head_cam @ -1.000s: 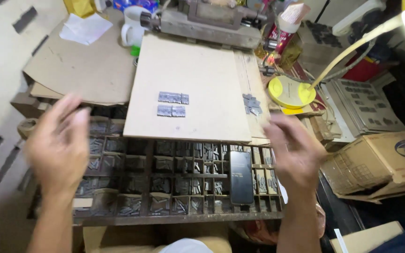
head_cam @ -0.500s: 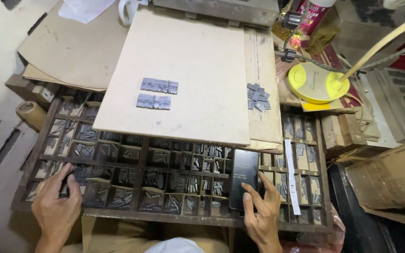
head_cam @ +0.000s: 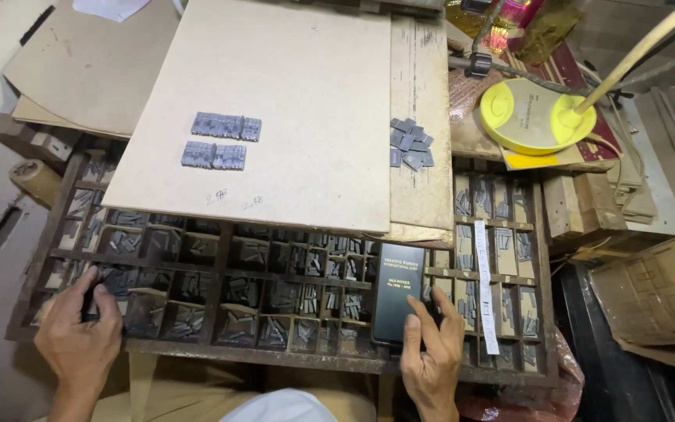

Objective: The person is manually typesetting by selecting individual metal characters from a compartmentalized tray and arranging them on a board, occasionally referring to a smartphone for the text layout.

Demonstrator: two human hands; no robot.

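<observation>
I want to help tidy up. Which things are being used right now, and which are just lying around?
In use:
left hand, picking in the type tray
right hand, on the dark phone
type rows on the board

Lying about:
yellow lamp base
loose type pile
cardboard box
white strip

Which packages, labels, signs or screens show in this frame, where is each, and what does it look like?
Phone screen: upright dark rectangle with pale text lines, lying on the type case, right hand touching its lower edge.
Paper strip: long, narrow, white, printed, lying lengthwise over the right compartments.
Cardboard box: brown with dark print, far right.
Lamp base: round, yellow, small printing, upper right.
Left hand: in a lower-left compartment, touching no label.
</observation>
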